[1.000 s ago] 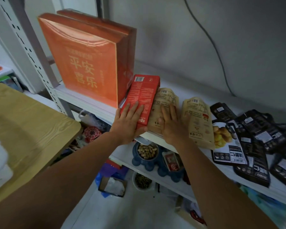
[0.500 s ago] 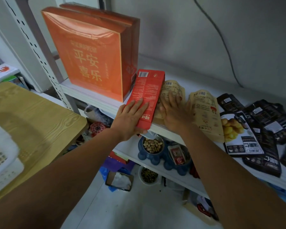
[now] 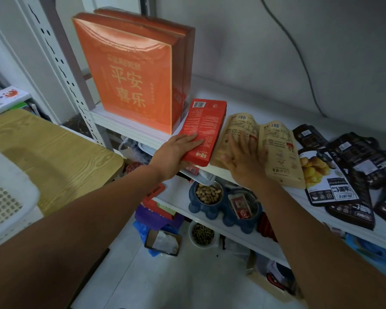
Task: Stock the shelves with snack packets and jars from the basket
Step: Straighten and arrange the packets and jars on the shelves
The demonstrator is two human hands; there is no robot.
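The red box [image 3: 201, 132] lies flat on the shelf [image 3: 254, 101] under my left hand [image 3: 176, 152], fingers straight and pressing, ready to slide it in beside the upright orange boxes [image 3: 134, 74]. Just right of it, my right hand [image 3: 243, 161] spreads flat on a tan packet [image 3: 234, 123], pinning it against slipping off the edge.

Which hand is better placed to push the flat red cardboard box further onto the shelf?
Left: the left hand rests on the red box; the right hand presses tan paper pouches.
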